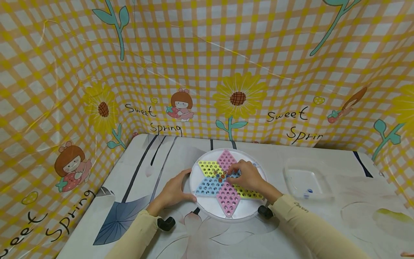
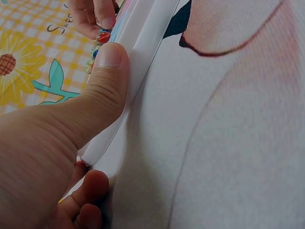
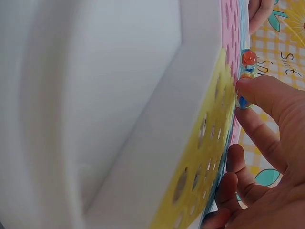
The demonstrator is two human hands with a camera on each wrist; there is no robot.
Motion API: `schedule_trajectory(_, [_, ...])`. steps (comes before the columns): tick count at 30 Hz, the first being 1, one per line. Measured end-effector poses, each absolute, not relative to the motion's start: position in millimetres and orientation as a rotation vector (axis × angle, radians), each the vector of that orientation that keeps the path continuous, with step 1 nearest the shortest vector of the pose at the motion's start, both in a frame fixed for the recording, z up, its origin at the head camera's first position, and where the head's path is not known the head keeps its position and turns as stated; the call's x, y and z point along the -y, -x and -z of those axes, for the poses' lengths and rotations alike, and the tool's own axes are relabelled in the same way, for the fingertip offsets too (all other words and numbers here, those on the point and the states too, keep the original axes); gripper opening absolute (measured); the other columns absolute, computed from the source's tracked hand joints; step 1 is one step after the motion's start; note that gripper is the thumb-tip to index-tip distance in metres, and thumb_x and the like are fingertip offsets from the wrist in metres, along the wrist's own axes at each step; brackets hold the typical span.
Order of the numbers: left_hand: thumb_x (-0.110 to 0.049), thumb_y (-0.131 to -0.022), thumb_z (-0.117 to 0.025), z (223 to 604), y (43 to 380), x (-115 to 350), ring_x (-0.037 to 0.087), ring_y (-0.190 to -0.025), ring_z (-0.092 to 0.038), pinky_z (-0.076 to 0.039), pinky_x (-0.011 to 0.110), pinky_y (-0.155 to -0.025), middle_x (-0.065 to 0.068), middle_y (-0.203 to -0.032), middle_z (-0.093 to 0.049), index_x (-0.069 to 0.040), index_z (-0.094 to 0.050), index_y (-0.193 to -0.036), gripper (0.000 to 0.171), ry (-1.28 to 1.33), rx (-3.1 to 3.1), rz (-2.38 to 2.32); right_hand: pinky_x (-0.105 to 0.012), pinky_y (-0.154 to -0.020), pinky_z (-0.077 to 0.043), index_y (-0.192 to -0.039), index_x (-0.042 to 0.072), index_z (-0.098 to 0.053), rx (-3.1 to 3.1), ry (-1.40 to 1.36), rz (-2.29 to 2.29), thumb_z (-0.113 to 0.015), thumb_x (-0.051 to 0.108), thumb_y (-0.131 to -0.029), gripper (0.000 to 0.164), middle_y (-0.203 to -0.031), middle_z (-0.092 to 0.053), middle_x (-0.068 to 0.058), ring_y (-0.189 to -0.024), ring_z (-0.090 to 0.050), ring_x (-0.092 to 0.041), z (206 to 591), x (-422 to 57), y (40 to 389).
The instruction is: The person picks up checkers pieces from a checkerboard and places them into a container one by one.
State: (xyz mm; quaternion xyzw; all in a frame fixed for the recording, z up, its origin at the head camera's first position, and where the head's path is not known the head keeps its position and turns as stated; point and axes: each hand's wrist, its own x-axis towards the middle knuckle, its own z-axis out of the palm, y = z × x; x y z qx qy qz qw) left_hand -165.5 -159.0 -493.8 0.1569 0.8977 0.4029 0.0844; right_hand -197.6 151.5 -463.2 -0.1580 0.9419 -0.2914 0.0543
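Observation:
A round white Chinese checkers board [image 1: 205,204] with a pink, yellow and blue star of holes lies on the table. My left hand [image 1: 174,189] holds its left rim, the thumb [image 2: 108,71] on top and the other fingers curled at the edge. Over the middle of the star, my right hand [image 1: 248,176] pinches a glass marble [image 3: 243,101] with blue in it between thumb and index finger. Several coloured marbles [image 1: 222,176] sit in the centre holes beside those fingertips. An orange-red marble [image 3: 249,58] shows close by in the right wrist view.
To the right of the board stands a clear plastic container [image 1: 316,197] with blue pieces [image 1: 309,191] in it. A patterned cloth covers the table [image 1: 155,151]. Yellow checked fabric [image 1: 200,46] hangs behind and at both sides.

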Motion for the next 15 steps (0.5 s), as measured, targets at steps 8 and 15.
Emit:
schedule_trajectory(8, [-0.031,-0.066,-0.098,494,165,159,0.035,-0.144,-0.042,-0.035,0.055,-0.115,0.016,-0.157,-0.045,-0.008,-0.039,-0.156,0.11,-0.516,-2.686,-1.205,-0.037,-0.077,-0.045,-0.096,0.016,-0.073,-2.816,0.506,0.966,-0.084,0.021,-0.086,0.015,-0.097,-0.061,-0.006,-0.088,-0.055,-0.021,458,-154,197])
schedule_trajectory(15, [-0.033,-0.066,-0.098,493,164,159,0.035,-0.145,-0.041,-0.034,0.056,-0.116,0.015,-0.158,-0.044,-0.008,-0.039,-0.156,0.11,-0.504,-2.682,-1.214,-0.035,-0.073,-0.044,-0.1,0.015,-0.071,-2.758,0.519,1.04,-0.082,0.018,-0.089,0.017,-0.1,-0.06,-0.009,-0.086,-0.052,-0.022,451,-158,195])
